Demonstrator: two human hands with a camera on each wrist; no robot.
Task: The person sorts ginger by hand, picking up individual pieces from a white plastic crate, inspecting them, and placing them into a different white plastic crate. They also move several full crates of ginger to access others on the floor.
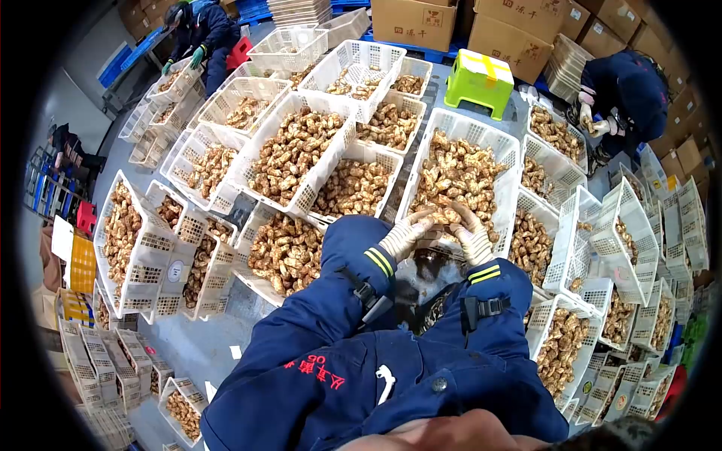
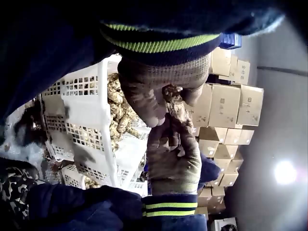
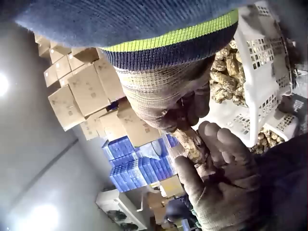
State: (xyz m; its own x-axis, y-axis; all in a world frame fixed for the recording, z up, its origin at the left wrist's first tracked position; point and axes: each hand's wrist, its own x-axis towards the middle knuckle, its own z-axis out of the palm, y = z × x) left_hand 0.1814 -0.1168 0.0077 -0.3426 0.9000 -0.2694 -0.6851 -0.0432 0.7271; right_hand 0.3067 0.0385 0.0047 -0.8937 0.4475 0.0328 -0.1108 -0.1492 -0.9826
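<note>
Both gloved hands meet over a white perforated basket (image 1: 425,135) heaped with brown-and-cream mushrooms (image 1: 459,173). Between them is one elongated mushroom (image 2: 177,108), dark at one end and paler along its length. My left hand (image 1: 406,234) pinches it between thumb and fingers from the left side. From the other side, my right hand (image 1: 474,239) grips it too, with curled fingers around its end. In the right wrist view, the mushroom (image 3: 191,144) spans the gap between the two hands, its ends partly covered by the gloves.
More baskets of mushrooms crowd both sides, including a heaped basket (image 1: 293,161) to the left and another (image 1: 560,346) at lower right. A green stool (image 1: 477,83) stands ahead, before stacked cartons (image 1: 414,22). Two people (image 1: 207,34) (image 1: 624,98) bend over baskets farther off.
</note>
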